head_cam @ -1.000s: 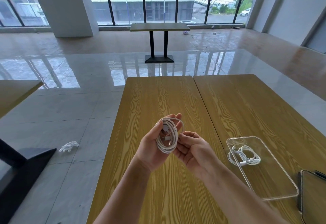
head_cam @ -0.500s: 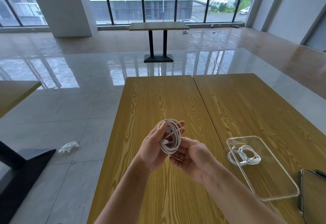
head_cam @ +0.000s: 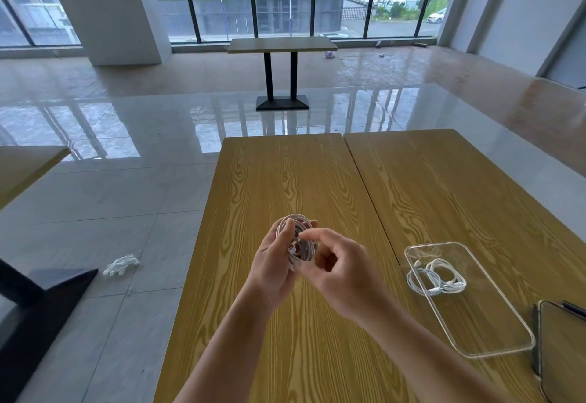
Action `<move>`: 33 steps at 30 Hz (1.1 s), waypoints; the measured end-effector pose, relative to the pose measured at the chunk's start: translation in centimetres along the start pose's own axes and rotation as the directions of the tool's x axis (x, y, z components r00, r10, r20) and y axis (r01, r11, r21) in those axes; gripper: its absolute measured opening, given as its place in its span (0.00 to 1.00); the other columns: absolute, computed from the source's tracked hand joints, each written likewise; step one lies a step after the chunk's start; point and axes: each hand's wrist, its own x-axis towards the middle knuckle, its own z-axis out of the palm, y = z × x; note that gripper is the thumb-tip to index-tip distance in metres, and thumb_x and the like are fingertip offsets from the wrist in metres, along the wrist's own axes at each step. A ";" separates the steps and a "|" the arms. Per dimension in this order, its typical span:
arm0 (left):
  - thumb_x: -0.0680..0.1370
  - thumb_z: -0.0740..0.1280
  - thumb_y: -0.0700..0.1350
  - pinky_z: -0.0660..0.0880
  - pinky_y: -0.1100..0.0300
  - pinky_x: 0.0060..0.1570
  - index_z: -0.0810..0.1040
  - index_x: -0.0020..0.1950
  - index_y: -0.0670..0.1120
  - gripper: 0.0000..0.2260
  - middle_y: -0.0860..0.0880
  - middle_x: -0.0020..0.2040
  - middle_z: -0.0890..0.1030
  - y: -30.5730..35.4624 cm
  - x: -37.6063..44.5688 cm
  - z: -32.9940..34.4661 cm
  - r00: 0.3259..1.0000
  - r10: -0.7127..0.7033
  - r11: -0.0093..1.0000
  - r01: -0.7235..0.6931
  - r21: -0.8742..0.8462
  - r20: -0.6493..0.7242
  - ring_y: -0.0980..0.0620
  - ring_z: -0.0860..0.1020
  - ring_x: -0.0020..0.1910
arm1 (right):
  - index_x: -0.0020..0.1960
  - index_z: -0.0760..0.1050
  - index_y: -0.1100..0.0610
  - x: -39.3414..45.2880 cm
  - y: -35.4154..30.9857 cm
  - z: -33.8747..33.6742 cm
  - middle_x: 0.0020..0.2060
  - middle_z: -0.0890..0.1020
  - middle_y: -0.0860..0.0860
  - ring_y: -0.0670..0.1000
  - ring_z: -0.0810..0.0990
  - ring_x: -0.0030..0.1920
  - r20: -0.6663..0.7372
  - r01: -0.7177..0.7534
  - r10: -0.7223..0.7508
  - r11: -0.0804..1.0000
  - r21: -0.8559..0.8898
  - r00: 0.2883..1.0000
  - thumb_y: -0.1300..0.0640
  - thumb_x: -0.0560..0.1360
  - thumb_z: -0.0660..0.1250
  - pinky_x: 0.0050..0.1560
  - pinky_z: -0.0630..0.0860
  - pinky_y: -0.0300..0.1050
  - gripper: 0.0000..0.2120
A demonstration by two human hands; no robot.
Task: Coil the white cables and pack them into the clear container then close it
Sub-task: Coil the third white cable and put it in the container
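Observation:
A coiled white cable point(head_cam: 299, 242) is held above the wooden table point(head_cam: 285, 180), gripped in my left hand point(head_cam: 274, 264) with the thumb across the loops. My right hand point(head_cam: 339, 271) is in front of the coil, its fingertips pinching the coil's upper right side. To the right, a clear flat container point(head_cam: 494, 336) lies open on the table. A second coiled white cable point(head_cam: 437, 277) rests inside its far end. Part of the held coil is hidden behind my fingers.
A clear lid piece with a dark edge point(head_cam: 561, 352) lies at the right edge beside the container. A crumpled white item point(head_cam: 121, 264) lies on the tiled floor to the left. A dark table base point(head_cam: 41, 304) stands at lower left. Another table point(head_cam: 282, 46) stands far ahead.
My right hand has risen from under the coil to its front, fingertips now pinching the loops. The coil has tightened and sits lower in my left hand.

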 end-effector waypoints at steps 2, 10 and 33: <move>0.79 0.62 0.49 0.81 0.54 0.49 0.74 0.64 0.37 0.19 0.40 0.52 0.80 -0.2 0.0 0.2 1.000 -0.007 1.000 0.007 -0.019 0.014 0.44 0.80 0.50 | 0.54 0.82 0.50 0.3 0.0 0.3 0.30 0.74 0.40 0.37 0.76 0.33 0.000 0.051 -0.051 0.996 -0.076 0.999 0.58 0.73 0.75 0.34 0.71 0.29 0.11; 0.83 0.59 0.48 0.78 0.51 0.54 0.76 0.61 0.40 0.15 0.40 0.51 0.81 -0.4 0.1 -0.3 0.996 -0.051 0.996 0.046 -0.072 -0.075 0.45 0.81 0.50 | 0.44 0.77 0.48 0.0 1.5 0.2 0.33 0.78 0.41 0.44 0.78 0.33 0.019 0.168 -0.167 0.985 -0.048 0.986 0.57 0.76 0.72 0.35 0.72 0.32 0.06; 0.83 0.58 0.48 0.79 0.59 0.48 0.77 0.58 0.42 0.13 0.44 0.55 0.85 -4.2 0.3 3.6 0.997 -0.003 0.996 0.011 0.094 -0.075 0.53 0.83 0.47 | 0.55 0.73 0.60 0.1 5.8 -3.6 0.39 0.84 0.59 0.53 0.83 0.36 0.035 -0.452 0.649 0.487 0.747 0.760 0.63 0.79 0.67 0.35 0.82 0.45 0.06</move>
